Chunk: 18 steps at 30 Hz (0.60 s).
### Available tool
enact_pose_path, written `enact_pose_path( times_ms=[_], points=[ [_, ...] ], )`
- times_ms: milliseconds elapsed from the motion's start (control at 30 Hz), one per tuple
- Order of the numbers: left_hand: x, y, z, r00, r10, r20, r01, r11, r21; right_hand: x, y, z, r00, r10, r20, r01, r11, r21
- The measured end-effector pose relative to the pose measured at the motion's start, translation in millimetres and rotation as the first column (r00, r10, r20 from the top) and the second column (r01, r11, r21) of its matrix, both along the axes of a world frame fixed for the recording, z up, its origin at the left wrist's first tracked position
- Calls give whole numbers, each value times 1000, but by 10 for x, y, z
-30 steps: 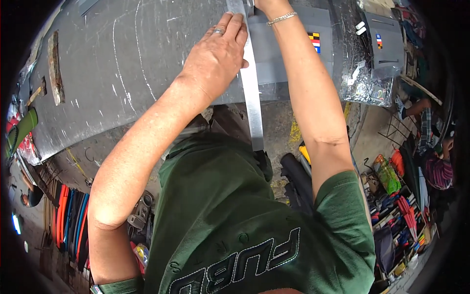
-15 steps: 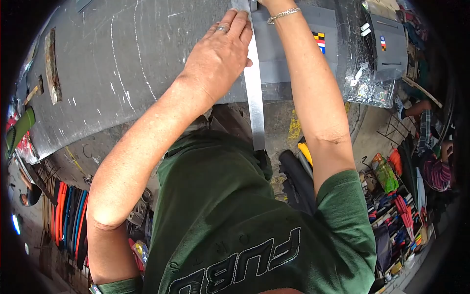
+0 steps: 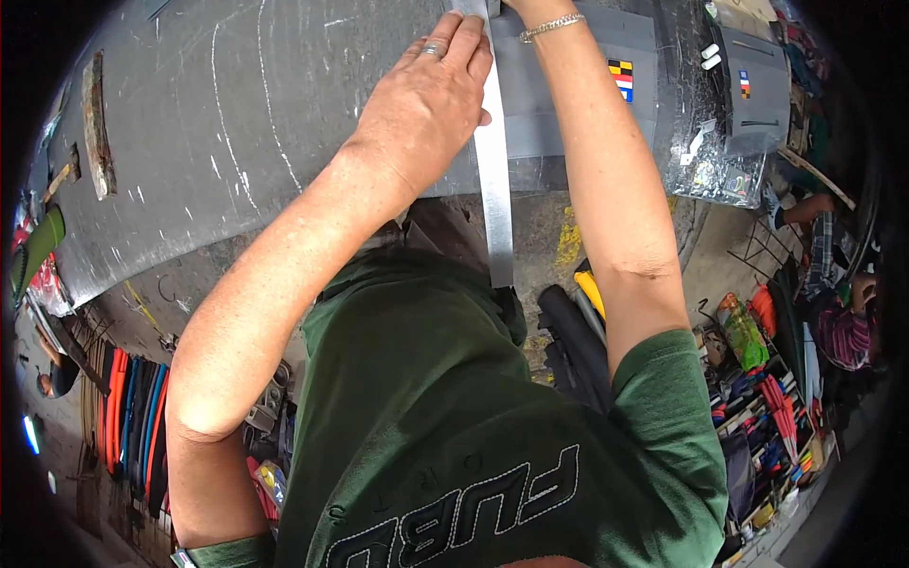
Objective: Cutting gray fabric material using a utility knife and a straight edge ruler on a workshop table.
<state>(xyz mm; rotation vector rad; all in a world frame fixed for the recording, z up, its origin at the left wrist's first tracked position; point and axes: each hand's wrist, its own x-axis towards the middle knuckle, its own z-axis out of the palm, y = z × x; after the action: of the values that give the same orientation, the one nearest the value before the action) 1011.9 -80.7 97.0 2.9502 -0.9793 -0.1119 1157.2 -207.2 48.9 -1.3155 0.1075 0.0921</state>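
A long metal straightedge lies across the dark worktop, its near end sticking out past the edge towards my body. My left hand, with a ring on one finger, presses flat on its left side near the top. The fingers are stretched out and the thumb touches the strip's edge. To the right of the straightedge lies a grey sheet with a small coloured flag patch, partly behind my right forearm. My right hand is at the top edge, mostly out of the picture, so its fingers are hidden.
Another grey piece with a flag patch lies further right, beside two white chalk-like sticks and clear plastic. A wooden strip is on the left. Rolled material stands below the edge. People sit at both sides.
Almost nothing differs; the view has shifted very slightly. My left hand stays pressed on the straightedge and my right hand stays at the top edge.
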Motion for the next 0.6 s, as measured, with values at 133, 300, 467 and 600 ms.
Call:
enact_pose_path(
  times_ms=[133, 300, 467, 600],
  points=[
    [175, -101, 392, 941, -23, -337, 67, 991, 119, -25, 12, 53, 999, 2, 32, -1, 999, -38],
    [167, -90, 347, 935, -12, -353, 46, 995, 88, -12, 72, 75, 996, 22, 82, -15, 996, -85],
    [138, -26, 293, 956, -23, -291, 14, 999, -33, -24, 88, 154, 998, 26, 60, -19, 993, -113],
    [210, -141, 421, 924, -12, -382, 90, 978, 189, 16, 59, 93, 999, 17, 47, -15, 998, -56]
  ],
)
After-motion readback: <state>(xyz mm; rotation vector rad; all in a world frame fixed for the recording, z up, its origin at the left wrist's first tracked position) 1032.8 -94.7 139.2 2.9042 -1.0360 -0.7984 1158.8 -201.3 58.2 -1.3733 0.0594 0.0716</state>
